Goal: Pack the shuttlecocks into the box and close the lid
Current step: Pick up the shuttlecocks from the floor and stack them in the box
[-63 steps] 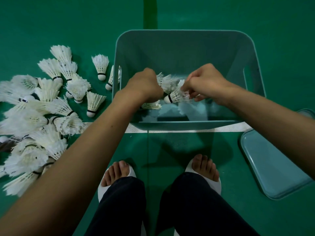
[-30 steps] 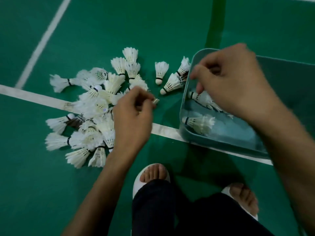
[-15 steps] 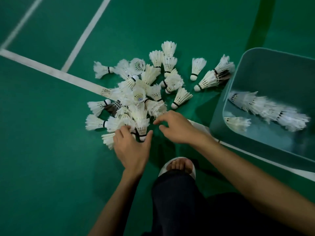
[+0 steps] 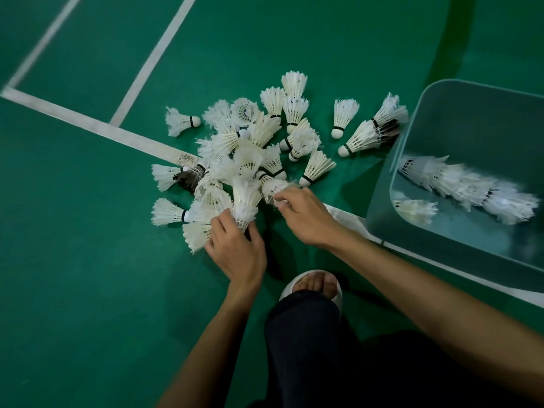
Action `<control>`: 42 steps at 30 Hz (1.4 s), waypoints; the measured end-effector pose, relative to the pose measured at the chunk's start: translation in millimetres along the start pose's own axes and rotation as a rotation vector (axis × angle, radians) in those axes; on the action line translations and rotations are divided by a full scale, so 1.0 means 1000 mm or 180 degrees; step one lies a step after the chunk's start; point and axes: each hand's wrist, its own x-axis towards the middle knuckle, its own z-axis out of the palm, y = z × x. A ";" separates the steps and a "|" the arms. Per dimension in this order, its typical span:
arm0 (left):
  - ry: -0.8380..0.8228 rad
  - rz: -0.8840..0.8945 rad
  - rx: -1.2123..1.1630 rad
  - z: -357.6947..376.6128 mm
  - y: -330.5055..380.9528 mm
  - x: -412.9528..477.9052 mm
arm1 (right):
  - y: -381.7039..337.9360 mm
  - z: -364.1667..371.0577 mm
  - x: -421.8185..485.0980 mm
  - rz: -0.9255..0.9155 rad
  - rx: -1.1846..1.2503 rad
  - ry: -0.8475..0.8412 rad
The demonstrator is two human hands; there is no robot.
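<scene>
Right hand (image 4: 306,219) has reached pile (image 4: 250,142), pinching 1 shuttlecock (image 4: 275,188); left hand (image 4: 238,251) grips another.

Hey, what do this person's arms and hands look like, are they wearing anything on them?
The left forearm and right forearm are bare, with no sleeve in view. The left hand and right hand have no gloves, and no watch, bracelet or ring shows on either wrist or on the visible fingers.

Dim, flat light falls on the green court floor (image 4: 88,290), darkest at 6 o'clock, shadows soft. Shuttlecocks (image 4: 471,187) at 3 o'clock smear with motion blur; court lines (image 4: 44,45) at 10 o'clock soften
</scene>
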 end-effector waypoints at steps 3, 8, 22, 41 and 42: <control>-0.0157 -0.0047 -0.0484 -0.017 0.005 -0.002 | -0.001 -0.007 -0.012 0.0261 0.0424 0.0923; -0.0302 -0.0686 -0.0818 -0.047 0.019 0.003 | -0.004 -0.017 -0.025 0.0723 0.0089 0.1604; -0.0657 -0.0582 -0.1005 -0.028 0.047 0.029 | -0.005 -0.028 -0.043 0.0268 -0.0105 0.2028; 0.0214 -0.1284 -0.2413 -0.035 0.065 0.002 | -0.023 -0.041 -0.054 0.0070 -0.0063 0.2411; 0.0230 -0.1152 -0.2485 -0.039 0.067 0.000 | -0.027 -0.045 -0.055 -0.0016 -0.0103 0.2438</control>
